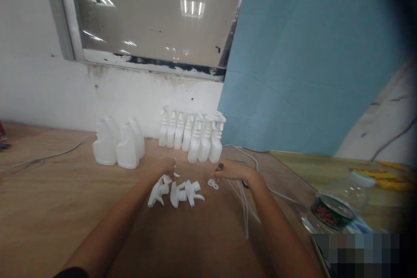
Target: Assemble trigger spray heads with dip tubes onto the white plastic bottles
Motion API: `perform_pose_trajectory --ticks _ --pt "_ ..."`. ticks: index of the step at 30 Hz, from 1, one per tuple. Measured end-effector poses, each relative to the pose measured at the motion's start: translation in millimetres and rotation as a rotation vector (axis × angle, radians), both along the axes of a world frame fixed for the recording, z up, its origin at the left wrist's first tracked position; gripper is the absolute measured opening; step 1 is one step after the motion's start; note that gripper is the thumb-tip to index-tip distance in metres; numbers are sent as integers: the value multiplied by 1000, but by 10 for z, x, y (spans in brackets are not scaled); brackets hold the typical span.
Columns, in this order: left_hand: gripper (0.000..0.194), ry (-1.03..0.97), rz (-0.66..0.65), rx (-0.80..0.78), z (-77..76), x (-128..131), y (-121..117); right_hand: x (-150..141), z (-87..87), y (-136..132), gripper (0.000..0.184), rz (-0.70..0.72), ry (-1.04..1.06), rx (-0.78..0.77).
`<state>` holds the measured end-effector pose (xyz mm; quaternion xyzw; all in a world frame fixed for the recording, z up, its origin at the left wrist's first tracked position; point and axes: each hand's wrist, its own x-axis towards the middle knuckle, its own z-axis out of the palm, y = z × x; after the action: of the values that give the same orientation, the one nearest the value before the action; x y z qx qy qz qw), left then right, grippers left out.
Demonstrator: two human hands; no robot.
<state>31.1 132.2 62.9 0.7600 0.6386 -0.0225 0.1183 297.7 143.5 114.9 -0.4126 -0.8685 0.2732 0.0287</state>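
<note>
My left hand [167, 167] is closed above the trigger spray heads, and white bits of a spray head [177, 175] show at its fingertips; most of it is hidden by the hand. More white spray heads lie on the table below it: one on the left [158, 193], one in the middle [177, 194] and one on the right [193, 193]. My right hand [233, 169] is closed around a small dark-ended thing [220, 167], whose kind I cannot make out. Just under its fingertips lie small white ring washers [213, 184].
Several white spray bottles [194, 143] with heads fitted stand by the wall. White jugs without heads [127, 150] stand left of them. Thin white tubes [245, 208] lie beside my right forearm. A clear plastic bottle [335, 208] and a cable [283, 195] are at right.
</note>
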Motion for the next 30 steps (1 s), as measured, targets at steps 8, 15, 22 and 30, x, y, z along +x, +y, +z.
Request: perform_pose_trajectory --ticks 8,15,22,30 --pt "26 51 -50 -140 48 17 -9 7 98 -79 21 2 4 -15" --pt "31 -68 5 72 -62 71 41 60 158 -87 24 -7 39 22" --pt "60 -272 50 446 60 442 130 149 210 -123 24 23 67 -7" --pt "77 -365 105 542 289 738 627 218 252 -108 26 26 30 39"
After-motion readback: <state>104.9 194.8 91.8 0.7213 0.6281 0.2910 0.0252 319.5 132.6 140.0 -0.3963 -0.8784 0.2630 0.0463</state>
